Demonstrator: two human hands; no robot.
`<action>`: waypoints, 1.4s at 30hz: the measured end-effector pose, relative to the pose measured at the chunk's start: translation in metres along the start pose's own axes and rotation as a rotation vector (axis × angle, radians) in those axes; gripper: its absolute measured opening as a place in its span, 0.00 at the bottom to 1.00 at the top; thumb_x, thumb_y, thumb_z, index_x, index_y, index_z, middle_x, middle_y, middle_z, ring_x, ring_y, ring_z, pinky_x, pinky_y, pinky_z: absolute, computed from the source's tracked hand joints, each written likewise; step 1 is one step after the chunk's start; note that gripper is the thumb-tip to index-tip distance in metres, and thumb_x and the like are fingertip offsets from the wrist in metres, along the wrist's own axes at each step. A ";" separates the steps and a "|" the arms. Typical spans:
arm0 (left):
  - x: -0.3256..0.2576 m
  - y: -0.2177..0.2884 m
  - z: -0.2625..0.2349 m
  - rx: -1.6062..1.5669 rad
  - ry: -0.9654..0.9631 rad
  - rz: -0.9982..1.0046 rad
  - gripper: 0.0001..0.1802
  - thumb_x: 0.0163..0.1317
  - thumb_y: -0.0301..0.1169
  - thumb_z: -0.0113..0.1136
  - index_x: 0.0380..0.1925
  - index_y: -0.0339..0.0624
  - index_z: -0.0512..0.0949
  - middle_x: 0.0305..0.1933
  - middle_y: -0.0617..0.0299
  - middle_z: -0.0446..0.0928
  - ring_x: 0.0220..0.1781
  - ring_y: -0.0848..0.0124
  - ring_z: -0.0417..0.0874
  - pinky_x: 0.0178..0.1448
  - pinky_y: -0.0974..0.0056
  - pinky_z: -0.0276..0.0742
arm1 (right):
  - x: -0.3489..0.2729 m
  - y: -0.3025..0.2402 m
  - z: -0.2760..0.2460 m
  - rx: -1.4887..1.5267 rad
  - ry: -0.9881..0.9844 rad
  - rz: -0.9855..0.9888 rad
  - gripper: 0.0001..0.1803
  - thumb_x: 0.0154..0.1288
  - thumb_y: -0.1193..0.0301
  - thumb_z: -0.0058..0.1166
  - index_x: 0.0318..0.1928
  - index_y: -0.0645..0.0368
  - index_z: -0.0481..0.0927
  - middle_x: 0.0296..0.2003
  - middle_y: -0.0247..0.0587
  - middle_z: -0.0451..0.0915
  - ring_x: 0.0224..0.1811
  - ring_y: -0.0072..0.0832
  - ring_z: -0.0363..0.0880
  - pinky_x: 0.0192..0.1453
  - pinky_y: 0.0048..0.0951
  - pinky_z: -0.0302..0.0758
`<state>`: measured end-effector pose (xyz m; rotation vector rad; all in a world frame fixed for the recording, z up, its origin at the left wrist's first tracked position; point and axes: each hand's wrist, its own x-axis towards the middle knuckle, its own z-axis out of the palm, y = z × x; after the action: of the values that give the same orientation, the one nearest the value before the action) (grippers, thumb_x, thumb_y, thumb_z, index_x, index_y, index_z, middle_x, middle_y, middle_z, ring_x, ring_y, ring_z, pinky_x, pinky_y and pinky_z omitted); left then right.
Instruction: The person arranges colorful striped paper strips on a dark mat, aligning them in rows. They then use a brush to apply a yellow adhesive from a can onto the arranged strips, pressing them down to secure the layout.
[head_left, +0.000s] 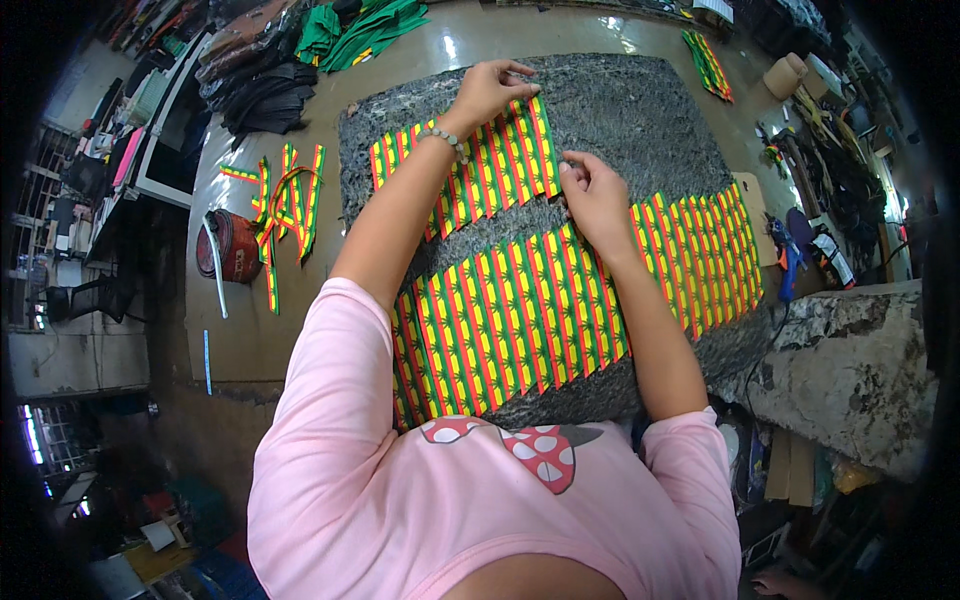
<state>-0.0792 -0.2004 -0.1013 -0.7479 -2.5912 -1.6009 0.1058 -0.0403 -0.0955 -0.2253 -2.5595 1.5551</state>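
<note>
While both hands work the far row:
left hand (492,88): pinching far striped strip (543,135), long axis pointing away
right hand (594,195): fingers curled, pressing near row (520,320)

This is looking like a small craft workshop: striped fabric strips (560,300) are lying on a grey felt pad (640,110), and cloth piles (260,70) are crowding the worktable (250,330).

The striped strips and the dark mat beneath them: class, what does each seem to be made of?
Striped strips: probably woven ribbon or printed fabric, matte, lying flat with cleanly cut ends. Dark mat: seemingly felt or pressed fibre, with a mottled grey, fuzzy surface. Neither is certain from this view.
</note>
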 end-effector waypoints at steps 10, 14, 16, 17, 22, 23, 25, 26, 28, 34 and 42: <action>-0.015 0.101 -0.012 -0.233 -0.346 0.227 0.20 0.56 0.31 0.69 0.48 0.36 0.81 0.34 0.60 0.84 0.38 0.77 0.83 0.47 0.71 0.78 | 0.013 -0.012 0.001 0.541 0.004 -0.301 0.24 0.74 0.62 0.49 0.62 0.65 0.70 0.51 0.43 0.76 0.48 0.21 0.75 0.51 0.25 0.74; -0.005 0.109 -0.020 -0.221 -0.250 0.261 0.20 0.57 0.31 0.69 0.49 0.35 0.80 0.36 0.59 0.84 0.39 0.76 0.84 0.46 0.71 0.79 | 0.005 -0.014 -0.006 0.623 -0.023 -0.145 0.23 0.73 0.63 0.49 0.61 0.67 0.70 0.39 0.37 0.79 0.39 0.18 0.76 0.46 0.22 0.74; 0.002 0.097 -0.022 -0.150 -0.196 0.201 0.21 0.57 0.31 0.69 0.50 0.33 0.79 0.38 0.57 0.84 0.41 0.76 0.84 0.47 0.72 0.79 | 0.003 -0.015 -0.008 0.700 0.030 -0.087 0.22 0.73 0.65 0.49 0.61 0.67 0.70 0.35 0.34 0.78 0.34 0.15 0.75 0.41 0.19 0.74; 0.005 0.088 -0.022 -0.160 -0.175 0.209 0.20 0.56 0.31 0.70 0.48 0.34 0.80 0.36 0.59 0.84 0.39 0.76 0.84 0.45 0.72 0.79 | 0.002 -0.015 -0.009 0.640 0.031 -0.045 0.22 0.74 0.66 0.48 0.61 0.68 0.70 0.35 0.35 0.78 0.33 0.16 0.74 0.38 0.19 0.74; 0.005 0.039 -0.015 -0.123 -0.106 0.098 0.21 0.53 0.33 0.73 0.45 0.34 0.82 0.31 0.61 0.84 0.34 0.77 0.84 0.39 0.72 0.78 | 0.000 -0.010 -0.005 0.257 0.013 -0.001 0.23 0.69 0.71 0.50 0.61 0.68 0.70 0.28 0.37 0.80 0.24 0.19 0.77 0.31 0.26 0.75; 0.004 0.031 -0.012 -0.092 -0.087 0.065 0.21 0.52 0.33 0.73 0.45 0.34 0.82 0.31 0.61 0.84 0.33 0.77 0.83 0.39 0.72 0.78 | 0.000 -0.009 -0.004 0.134 0.024 0.008 0.23 0.68 0.72 0.51 0.61 0.68 0.70 0.26 0.37 0.80 0.24 0.20 0.78 0.32 0.28 0.75; 0.003 0.017 -0.005 -0.066 -0.080 0.050 0.21 0.51 0.34 0.73 0.44 0.36 0.82 0.30 0.61 0.84 0.31 0.77 0.83 0.37 0.72 0.78 | -0.001 -0.006 -0.003 0.051 0.059 -0.053 0.23 0.64 0.72 0.55 0.58 0.67 0.73 0.22 0.39 0.80 0.23 0.25 0.80 0.33 0.31 0.76; 0.003 0.011 -0.003 -0.019 -0.079 0.055 0.21 0.51 0.33 0.73 0.44 0.36 0.83 0.30 0.61 0.84 0.31 0.77 0.83 0.37 0.72 0.78 | -0.001 -0.005 -0.003 0.020 0.055 -0.060 0.22 0.64 0.72 0.55 0.57 0.67 0.74 0.23 0.40 0.80 0.23 0.26 0.80 0.33 0.31 0.76; 0.003 0.001 -0.001 0.014 -0.079 0.056 0.20 0.50 0.33 0.73 0.43 0.38 0.83 0.30 0.60 0.84 0.31 0.76 0.83 0.36 0.70 0.78 | -0.001 -0.004 -0.002 -0.026 0.057 -0.085 0.20 0.63 0.72 0.56 0.55 0.67 0.75 0.23 0.41 0.80 0.23 0.29 0.80 0.33 0.32 0.75; 0.009 -0.009 -0.003 0.060 -0.048 0.058 0.16 0.53 0.31 0.69 0.43 0.39 0.84 0.32 0.58 0.85 0.34 0.71 0.85 0.39 0.67 0.79 | 0.000 -0.005 0.001 -0.044 0.050 -0.103 0.18 0.63 0.72 0.56 0.52 0.68 0.77 0.22 0.41 0.79 0.22 0.30 0.78 0.31 0.33 0.74; 0.019 -0.014 -0.003 0.183 -0.087 0.035 0.14 0.60 0.33 0.65 0.45 0.41 0.83 0.39 0.60 0.85 0.39 0.73 0.85 0.45 0.66 0.80 | 0.001 -0.005 0.003 -0.086 0.034 -0.102 0.17 0.62 0.71 0.56 0.50 0.67 0.79 0.20 0.41 0.77 0.22 0.33 0.77 0.34 0.36 0.75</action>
<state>-0.1019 -0.2007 -0.1070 -0.8610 -2.7203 -1.3269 0.1036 -0.0450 -0.0919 -0.1264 -2.5713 1.3961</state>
